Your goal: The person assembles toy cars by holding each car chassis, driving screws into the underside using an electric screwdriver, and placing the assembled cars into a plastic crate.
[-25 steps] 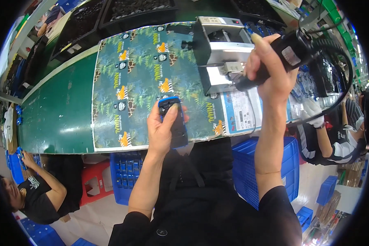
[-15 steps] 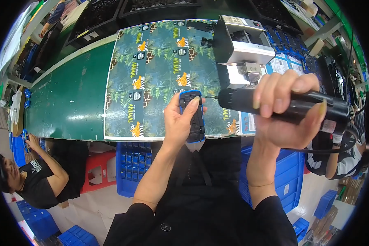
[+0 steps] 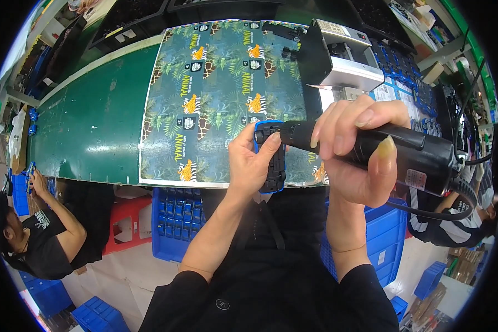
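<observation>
Screwdriver (image 3: 418, 150) nearer toy car (image 3: 277, 169), nose leftward, long axis crosswise

And in it comes: the right hand (image 3: 359, 146), out by the metal machine (image 3: 354, 72) moments ago, has swung the black power screwdriver (image 3: 415, 152) down and left, its nose now right up at the far end of the toy car (image 3: 275, 177), the slim bit seen a split second earlier now hidden. The left hand (image 3: 250, 163) has edged the car rightward over the patterned mat (image 3: 221, 105), while at near left a co-worker (image 3: 44, 238) has turned their head sideways!
</observation>
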`<state>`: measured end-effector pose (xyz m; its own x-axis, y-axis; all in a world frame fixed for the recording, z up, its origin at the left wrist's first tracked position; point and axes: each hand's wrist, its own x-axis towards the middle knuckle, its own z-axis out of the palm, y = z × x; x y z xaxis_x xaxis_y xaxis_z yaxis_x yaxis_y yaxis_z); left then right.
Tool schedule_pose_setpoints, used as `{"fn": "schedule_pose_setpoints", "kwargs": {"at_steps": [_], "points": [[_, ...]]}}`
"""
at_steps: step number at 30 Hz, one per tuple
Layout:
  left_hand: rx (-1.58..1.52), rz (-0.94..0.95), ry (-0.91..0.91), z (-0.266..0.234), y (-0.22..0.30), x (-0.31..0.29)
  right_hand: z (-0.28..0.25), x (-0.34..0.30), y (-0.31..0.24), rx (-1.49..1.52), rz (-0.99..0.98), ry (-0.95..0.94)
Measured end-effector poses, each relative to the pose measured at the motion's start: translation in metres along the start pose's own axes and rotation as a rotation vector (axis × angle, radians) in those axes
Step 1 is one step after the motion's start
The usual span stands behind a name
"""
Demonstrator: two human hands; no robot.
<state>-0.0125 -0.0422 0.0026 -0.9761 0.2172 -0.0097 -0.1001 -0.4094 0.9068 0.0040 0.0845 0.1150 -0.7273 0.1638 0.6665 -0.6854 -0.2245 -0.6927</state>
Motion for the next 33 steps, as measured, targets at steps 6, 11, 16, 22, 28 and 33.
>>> {"fn": "schedule_pose_setpoints", "kwargs": {"at_steps": [6,11,16,22,28,33], "points": [[-0.003,-0.003,-0.006,-0.001,-0.002,0.000,0.003,-0.001,-0.003,-0.065,0.000,-0.008],[0.007,0.014,-0.014,-0.001,-0.005,0.000,-0.001,-0.003,-0.005,-0.055,0.006,-0.003],[-0.010,-0.020,-0.008,-0.001,-0.003,-0.001,0.000,-0.002,0.000,-0.067,-0.026,0.004],[0.084,0.100,-0.004,0.004,-0.008,-0.002,-0.001,-0.009,0.007,-0.034,0.059,-0.042],[0.123,0.131,-0.001,0.004,-0.010,-0.001,-0.012,-0.010,0.017,0.103,-0.014,-0.134],[0.104,0.123,-0.001,0.003,-0.010,-0.002,-0.010,-0.011,0.014,0.179,0.016,-0.092]]}}
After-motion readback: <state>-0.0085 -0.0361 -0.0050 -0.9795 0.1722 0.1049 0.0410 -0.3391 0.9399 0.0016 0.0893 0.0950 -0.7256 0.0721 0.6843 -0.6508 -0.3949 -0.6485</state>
